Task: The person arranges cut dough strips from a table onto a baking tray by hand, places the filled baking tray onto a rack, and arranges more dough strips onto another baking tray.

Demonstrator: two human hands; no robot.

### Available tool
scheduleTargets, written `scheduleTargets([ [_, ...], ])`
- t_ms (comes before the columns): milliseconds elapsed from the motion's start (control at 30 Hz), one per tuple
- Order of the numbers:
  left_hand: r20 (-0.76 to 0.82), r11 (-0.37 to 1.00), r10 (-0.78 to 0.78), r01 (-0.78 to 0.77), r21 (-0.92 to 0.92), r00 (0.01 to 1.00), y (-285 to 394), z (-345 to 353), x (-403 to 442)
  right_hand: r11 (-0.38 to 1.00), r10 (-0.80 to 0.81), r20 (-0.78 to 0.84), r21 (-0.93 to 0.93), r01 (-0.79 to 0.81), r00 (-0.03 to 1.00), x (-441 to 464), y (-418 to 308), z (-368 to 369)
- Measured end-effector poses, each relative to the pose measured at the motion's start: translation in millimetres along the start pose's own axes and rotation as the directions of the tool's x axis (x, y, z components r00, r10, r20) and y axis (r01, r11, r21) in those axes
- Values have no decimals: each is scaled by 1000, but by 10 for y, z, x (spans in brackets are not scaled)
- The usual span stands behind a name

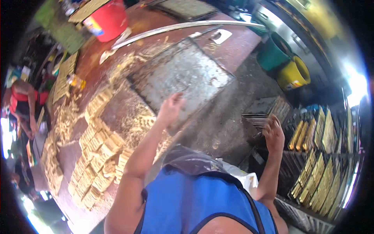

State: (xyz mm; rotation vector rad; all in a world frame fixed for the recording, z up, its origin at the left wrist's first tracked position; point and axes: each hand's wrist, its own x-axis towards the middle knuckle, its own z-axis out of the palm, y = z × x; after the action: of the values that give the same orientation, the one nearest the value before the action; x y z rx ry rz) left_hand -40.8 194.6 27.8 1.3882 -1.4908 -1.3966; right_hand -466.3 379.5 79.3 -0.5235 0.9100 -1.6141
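Observation:
My left hand [170, 110] is over the near edge of a worn grey metal baking tray [187, 70], fingers loosely apart and slightly blurred. Nothing shows in its grasp; I cannot tell if it touches the tray. The tray lies on the reddish table with its corner jutting past the edge. To the right, my right hand [274, 132] is raised with bent, parted fingers and nothing visible in them. It is nearest a stack of flat dark trays [265, 111]. Left of my left arm, rows of cut pale dough pieces [97, 156] cover part of the table.
Racks of filled trays [317, 179] stand close on my right. A green bin [274, 50] and a yellow bucket [294, 74] are beyond. On the table are a red bucket [107, 21], a long pale strip [187, 25] and a bottle [76, 82]. Another person [25, 97] is at far left.

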Motion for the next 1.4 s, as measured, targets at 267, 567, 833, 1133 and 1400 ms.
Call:
scheduleTargets([
  [267,-301,887,-269,357,294,915,-577,-755,-673,685,190,64,-723,-86,980,2391,970,1066],
  [567,-552,729,-398,618,293,732,-735,-430,-275,-370,173,426,-807,460,888,4035,1454,1173],
  [833,-782,733,-365,674,93,505,-589,-312,-56,-391,106,425,-814,430,899,4576,1893,1023],
  [1133,-799,649,-436,760,41,415,-520,-358,-586,-334,245,421,-809,483,873,4268,2136,1380],
  [1400,-845,871,-274,491,-17,458,-506,-553,-1232,-421,132,531,-735,532,837,3617,2151,1906],
])
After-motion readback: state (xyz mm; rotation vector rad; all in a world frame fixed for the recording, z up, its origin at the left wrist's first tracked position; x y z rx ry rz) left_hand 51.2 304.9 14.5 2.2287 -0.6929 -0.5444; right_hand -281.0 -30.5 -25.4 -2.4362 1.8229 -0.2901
